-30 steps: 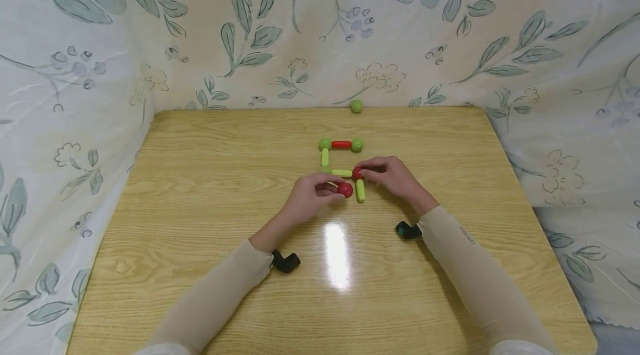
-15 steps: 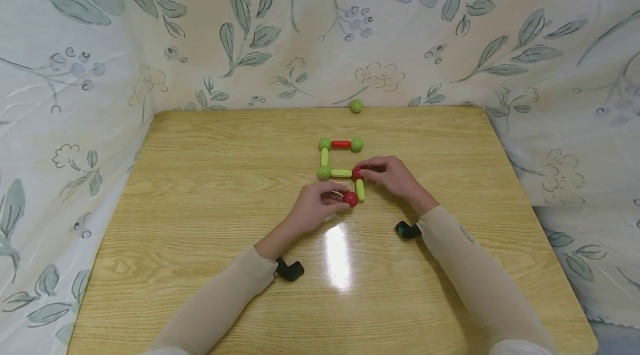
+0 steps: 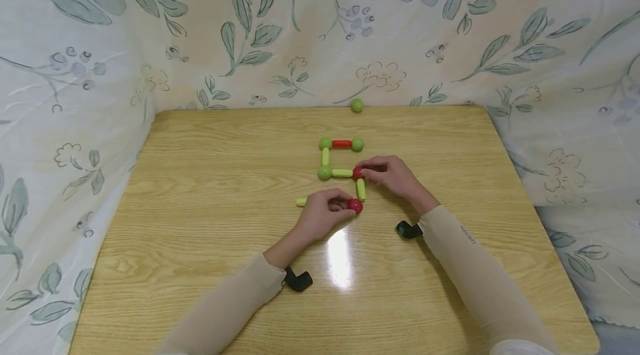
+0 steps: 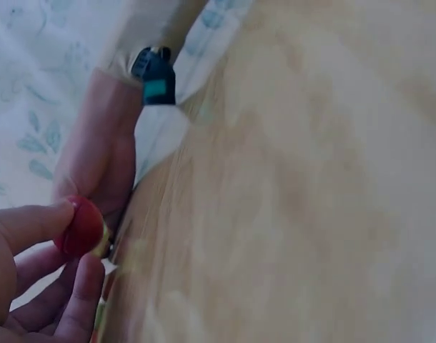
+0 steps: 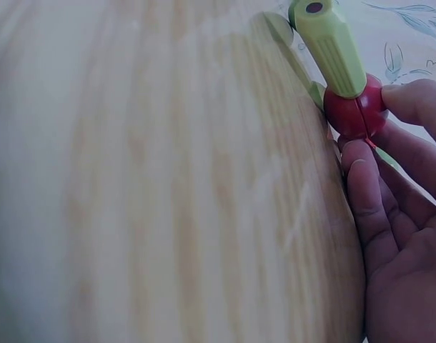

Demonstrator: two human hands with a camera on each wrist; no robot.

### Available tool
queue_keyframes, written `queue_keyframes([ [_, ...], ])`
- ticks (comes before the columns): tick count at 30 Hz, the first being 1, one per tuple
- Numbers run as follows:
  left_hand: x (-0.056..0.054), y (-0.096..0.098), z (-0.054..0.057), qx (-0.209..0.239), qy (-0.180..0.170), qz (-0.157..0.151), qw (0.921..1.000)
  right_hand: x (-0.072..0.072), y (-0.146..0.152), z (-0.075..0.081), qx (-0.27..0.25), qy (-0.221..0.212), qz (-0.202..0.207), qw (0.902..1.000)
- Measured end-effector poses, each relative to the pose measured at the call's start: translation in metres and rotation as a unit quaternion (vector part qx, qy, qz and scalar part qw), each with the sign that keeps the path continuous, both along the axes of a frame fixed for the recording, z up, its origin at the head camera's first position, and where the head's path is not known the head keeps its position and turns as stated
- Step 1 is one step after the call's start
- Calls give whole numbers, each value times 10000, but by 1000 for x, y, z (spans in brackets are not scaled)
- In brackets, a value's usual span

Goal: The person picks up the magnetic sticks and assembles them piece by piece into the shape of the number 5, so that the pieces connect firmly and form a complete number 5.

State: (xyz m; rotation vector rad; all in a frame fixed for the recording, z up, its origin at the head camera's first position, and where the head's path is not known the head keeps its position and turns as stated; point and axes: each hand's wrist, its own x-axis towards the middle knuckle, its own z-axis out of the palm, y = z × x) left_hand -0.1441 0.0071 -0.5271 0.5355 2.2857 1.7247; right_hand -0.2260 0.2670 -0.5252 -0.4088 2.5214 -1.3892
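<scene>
Between thumb and fingers, my left hand (image 3: pixel 322 215) pinches a red ball (image 3: pixel 355 206), close to the near end of a yellow-green rod (image 3: pixel 361 190). Whether ball and rod touch, I cannot tell. My right hand (image 3: pixel 392 175) grips another red ball (image 3: pixel 358 172), from which that rod sticks out toward me; the right wrist view shows the rod's (image 5: pixel 336 53) dark-centred free end. A second yellow-green rod (image 3: pixel 342 173) links the right-hand ball to a green ball (image 3: pixel 325 172). From there a third rod (image 3: pixel 325 156) runs back to another green ball (image 3: pixel 326 143).
A red rod (image 3: pixel 342 144) joins the back-left green ball to another green ball (image 3: pixel 357 144). One loose green ball (image 3: pixel 357 105) lies at the table's far edge. Part of a yellow-green rod (image 3: pixel 301 201) shows behind my left hand. Patterned cloth (image 3: pixel 310 33) hangs behind the wooden table (image 3: pixel 210 166).
My left hand has moved toward me and slightly right with its red ball, to the near end of the rod. It uncovers a green ball and another rod. My right hand stays put.
</scene>
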Motion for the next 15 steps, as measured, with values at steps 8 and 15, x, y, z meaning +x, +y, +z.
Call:
queue_keyframes([
  [8,5,11,-3,-181,-9,137,9997,-1,2,-2,-23,17,-16,10000],
  [15,5,18,-2,-436,147,193,9988,0,2,-2,-60,27,22,10000],
])
